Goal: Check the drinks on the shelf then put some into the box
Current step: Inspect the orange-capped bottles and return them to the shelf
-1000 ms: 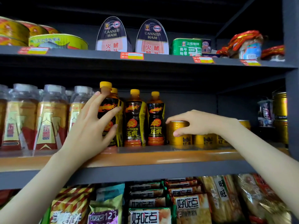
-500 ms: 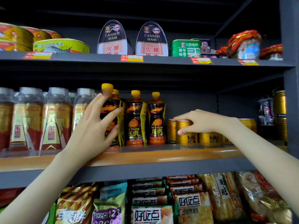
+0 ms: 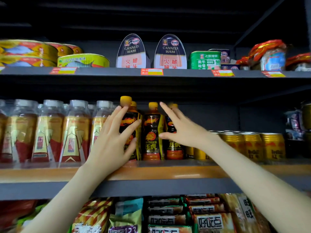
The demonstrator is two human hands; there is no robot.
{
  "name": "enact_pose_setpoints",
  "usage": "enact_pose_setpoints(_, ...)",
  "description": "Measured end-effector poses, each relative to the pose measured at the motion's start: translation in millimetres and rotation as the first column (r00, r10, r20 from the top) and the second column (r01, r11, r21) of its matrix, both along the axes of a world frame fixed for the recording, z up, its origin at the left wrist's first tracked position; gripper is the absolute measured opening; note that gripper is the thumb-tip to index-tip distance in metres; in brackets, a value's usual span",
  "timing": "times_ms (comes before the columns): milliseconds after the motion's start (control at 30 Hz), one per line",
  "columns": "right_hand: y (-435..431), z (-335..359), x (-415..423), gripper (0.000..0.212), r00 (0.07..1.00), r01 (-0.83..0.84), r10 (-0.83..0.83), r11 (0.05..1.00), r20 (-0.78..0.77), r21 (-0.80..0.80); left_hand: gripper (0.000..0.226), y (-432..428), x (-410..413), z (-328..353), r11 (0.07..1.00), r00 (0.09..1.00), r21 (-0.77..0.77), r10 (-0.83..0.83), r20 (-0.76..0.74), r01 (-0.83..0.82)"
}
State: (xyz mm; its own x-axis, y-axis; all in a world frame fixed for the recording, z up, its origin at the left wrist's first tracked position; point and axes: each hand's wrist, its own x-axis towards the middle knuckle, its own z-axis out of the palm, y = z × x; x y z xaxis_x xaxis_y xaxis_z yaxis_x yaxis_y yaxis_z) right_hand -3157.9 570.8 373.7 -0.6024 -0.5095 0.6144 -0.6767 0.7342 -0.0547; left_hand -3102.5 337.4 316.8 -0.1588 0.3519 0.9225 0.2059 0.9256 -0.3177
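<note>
Drinks under check: three Hi-Tiger bottles (image 3: 152,132), dark liquid, black-and-yellow labels, yellow caps, standing upright side by side on the middle shelf (image 3: 168,172) close to its front edge; a further yellow cap shows behind the leftmost one. My left hand (image 3: 112,140) lies against the front of the leftmost bottle, fingers spread and fairly straight, reaching up to its neck, thumb low on the label; nothing is clasped. My right hand (image 3: 178,130) is splayed wide in front of the rightmost bottle, forefinger up near the cap, thumb pointing toward the middle bottle's label; it is blurred, and I cannot tell whether it touches the bottle. Left of this group, a row of clear bottles (image 3: 48,132) with white caps and red-gold labels. Right of it, gold cans (image 3: 252,145) in a row, with more ranked behind. Shelf above: flat fish tins (image 3: 82,60), two canned ham tins (image 3: 133,52) set on edge, a green tin (image 3: 205,60), red-wrapped packs at far right. Shelf below: snack packets (image 3: 210,222) packed upright.
</note>
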Motion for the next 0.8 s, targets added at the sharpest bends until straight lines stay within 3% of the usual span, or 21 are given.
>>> enact_pose_setpoints(167, -53, -2, -8, 0.099, 0.995, -0.08, 0.089, 0.984, 0.048, -0.158, 0.046, 0, -3, 0, 1.0, 1.0, -0.003, 0.021, -0.016, -0.021)
enact_pose_setpoints(400, -58, -10, -11, 0.079, 0.992, -0.12, 0.128, 0.955, 0.011, -0.271, 0.046, 5, 5, -5, 0.994, 0.988, 0.023, 0.111, -0.106, -0.109)
enact_pose_setpoints(500, -52, -15, 3, 0.078, 0.987, -0.144, 0.125, 0.965, -0.099, -0.219, 0.047, 6, 8, -6, 0.994, 0.993, 0.042, 0.1, -0.06, -0.097)
enact_pose_setpoints(600, -42, -23, 21, 0.076, 0.951, -0.097, 0.059, 0.989, -0.303, -0.111, 0.046, 6, 11, -5, 0.993, 0.993, 0.046, 0.11, -0.046, -0.108)
enact_pose_setpoints(700, -31, -27, 37, 0.075, 0.888, -0.131, 0.069, 0.986, -0.454, -0.105, 0.045, 7, 13, -5, 0.993, 0.993, 0.061, 0.104, -0.049, -0.101)
enact_pose_setpoints(800, -19, -30, 49, 0.075, 0.762, -0.17, 0.077, 0.982, -0.643, -0.084, 0.054, 11, 18, -5, 0.992, 0.995, 0.083, 0.095, -0.023, -0.092)
